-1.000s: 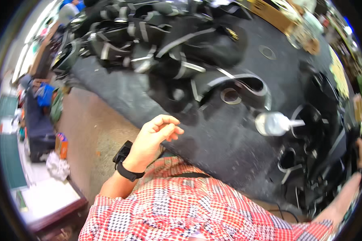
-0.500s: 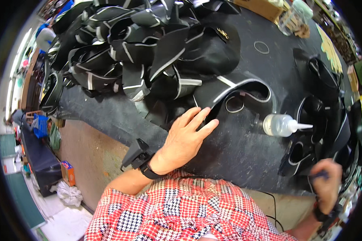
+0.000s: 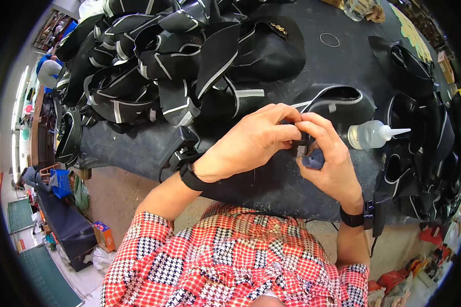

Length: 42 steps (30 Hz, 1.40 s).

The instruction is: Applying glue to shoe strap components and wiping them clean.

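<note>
Both my hands meet over the black table, fingertips almost touching. My left hand [image 3: 258,135] is closed in a pinch on the edge of a black leather-like piece with white edging [image 3: 351,107], which curves away behind my fingers. Facing it, my right hand [image 3: 333,158] has its fingers curled around a small dark blue-grey object [image 3: 313,159]; its kind cannot be made out. My fingers partly hide the pinched spot. Just right of my right hand lies a translucent squeeze bottle with a pointed nozzle [image 3: 368,135], on its side.
A large heap of similar black pieces with white edging [image 3: 159,61] fills the far left of the table [image 3: 112,148]. More pieces [image 3: 420,133] are stacked at the right. A thin ring [image 3: 329,40] and a clear jar [image 3: 357,9] are at the back.
My right hand has come from the right edge to the middle, beside my left. My left hand has moved slightly right and up, its fingers going from spread to pinched.
</note>
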Each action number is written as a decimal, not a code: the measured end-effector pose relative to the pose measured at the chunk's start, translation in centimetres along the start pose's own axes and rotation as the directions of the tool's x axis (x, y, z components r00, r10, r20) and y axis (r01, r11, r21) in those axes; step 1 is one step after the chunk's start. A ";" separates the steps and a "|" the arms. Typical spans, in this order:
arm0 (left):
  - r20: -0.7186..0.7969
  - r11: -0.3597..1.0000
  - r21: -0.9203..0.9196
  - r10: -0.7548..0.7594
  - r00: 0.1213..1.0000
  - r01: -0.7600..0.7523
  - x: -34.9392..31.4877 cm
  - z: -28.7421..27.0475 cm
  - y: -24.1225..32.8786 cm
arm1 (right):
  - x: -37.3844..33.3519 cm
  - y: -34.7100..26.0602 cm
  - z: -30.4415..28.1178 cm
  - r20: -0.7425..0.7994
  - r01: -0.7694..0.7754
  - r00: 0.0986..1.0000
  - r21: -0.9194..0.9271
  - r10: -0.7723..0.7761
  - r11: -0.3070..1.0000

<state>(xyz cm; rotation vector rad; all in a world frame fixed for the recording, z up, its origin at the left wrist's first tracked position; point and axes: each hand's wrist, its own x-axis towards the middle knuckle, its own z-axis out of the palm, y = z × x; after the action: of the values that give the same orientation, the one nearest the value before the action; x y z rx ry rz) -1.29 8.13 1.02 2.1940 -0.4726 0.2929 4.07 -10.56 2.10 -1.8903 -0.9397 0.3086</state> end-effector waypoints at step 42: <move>-0.308 0.786 -0.462 -0.577 0.757 0.411 1.5 6.9 10.8 | -3.7 -0.6 -5.2 -0.142 0.094 0.986 0.017 -0.091 0.995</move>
<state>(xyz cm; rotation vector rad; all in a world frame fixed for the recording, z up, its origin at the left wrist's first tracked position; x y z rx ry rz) -4.31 -3.76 4.96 1.7228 0.3092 0.3502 4.28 -16.53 4.54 -1.8151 -0.9204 0.1281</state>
